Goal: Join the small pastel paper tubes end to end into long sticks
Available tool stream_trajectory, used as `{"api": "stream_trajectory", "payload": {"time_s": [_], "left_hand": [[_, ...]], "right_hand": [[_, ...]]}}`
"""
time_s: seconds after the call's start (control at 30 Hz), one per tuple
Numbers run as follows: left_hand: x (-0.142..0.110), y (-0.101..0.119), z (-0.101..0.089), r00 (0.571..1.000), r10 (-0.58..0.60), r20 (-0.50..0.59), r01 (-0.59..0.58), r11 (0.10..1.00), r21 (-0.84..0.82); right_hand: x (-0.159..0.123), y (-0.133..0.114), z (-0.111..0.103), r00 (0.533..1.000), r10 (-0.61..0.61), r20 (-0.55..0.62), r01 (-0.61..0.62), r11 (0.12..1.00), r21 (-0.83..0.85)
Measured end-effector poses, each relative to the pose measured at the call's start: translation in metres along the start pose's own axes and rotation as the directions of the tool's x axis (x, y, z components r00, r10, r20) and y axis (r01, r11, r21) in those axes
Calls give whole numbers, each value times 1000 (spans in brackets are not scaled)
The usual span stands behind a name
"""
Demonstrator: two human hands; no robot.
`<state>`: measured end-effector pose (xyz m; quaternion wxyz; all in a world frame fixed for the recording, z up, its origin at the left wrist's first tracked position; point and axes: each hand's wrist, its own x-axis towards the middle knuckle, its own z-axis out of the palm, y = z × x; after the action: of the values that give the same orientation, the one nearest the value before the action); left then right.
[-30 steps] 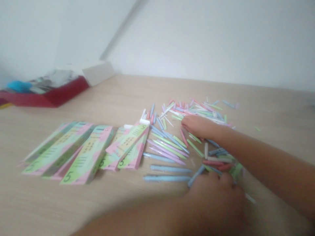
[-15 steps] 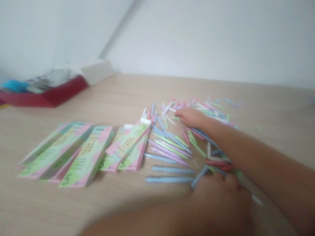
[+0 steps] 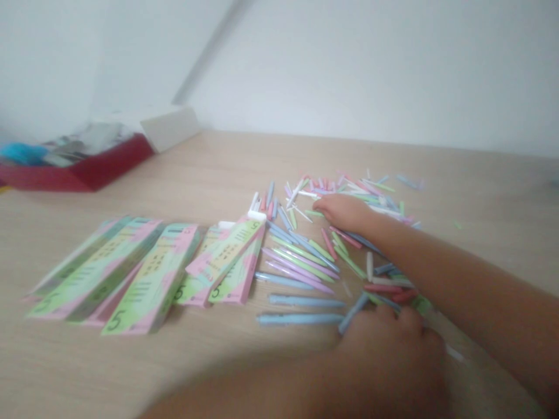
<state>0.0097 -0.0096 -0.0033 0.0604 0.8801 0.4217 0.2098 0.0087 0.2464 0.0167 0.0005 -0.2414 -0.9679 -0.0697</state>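
Note:
My right hand (image 3: 343,210) reaches across a spread of pastel pens (image 3: 305,259) to the far pile of thin pen parts (image 3: 362,191). Its fingers are curled together on the pile's left edge, and what they pinch is too blurred to name. My left hand (image 3: 391,355) lies low in the foreground at the near edge of the pens, knuckles up and fingers folded under. It touches a blue pen (image 3: 353,305); whatever it holds is hidden. Two more blue pens (image 3: 301,318) lie just left of it.
Several green and pink flat boxes marked "5" (image 3: 144,273) lie fanned out on the wooden table (image 3: 227,169) at the left. A red tray of odds and ends (image 3: 82,166) and a white box (image 3: 168,125) stand at the back left by the wall.
My right hand has slid farther away and a little left, from the middle of the pens onto the far pile. My left hand has hardly moved.

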Motion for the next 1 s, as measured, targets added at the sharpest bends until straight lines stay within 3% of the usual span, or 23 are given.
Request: {"api": "stream_trajectory", "payload": {"time_s": [0.27,0.57,0.73,0.83,1.0], "left_hand": [[0,1,3,1000,-14,4,14,1000,16],[2,0,1,1000,21,-2,-21,998,58],[1,0,4,1000,16,-10,-16,999,34],[1,-1,6,1000,4,-6,-4,1000,-3],[1,-1,6,1000,-15,4,15,1000,-15]], "right_hand": [[-1,8,4,989,110,-96,-109,994,21],[3,25,7,984,144,-106,-138,989,61],[3,24,13,955,254,-154,-240,965,104],[6,29,16,951,290,-111,-273,950,149],[7,43,14,975,220,-17,-207,941,267]]}}
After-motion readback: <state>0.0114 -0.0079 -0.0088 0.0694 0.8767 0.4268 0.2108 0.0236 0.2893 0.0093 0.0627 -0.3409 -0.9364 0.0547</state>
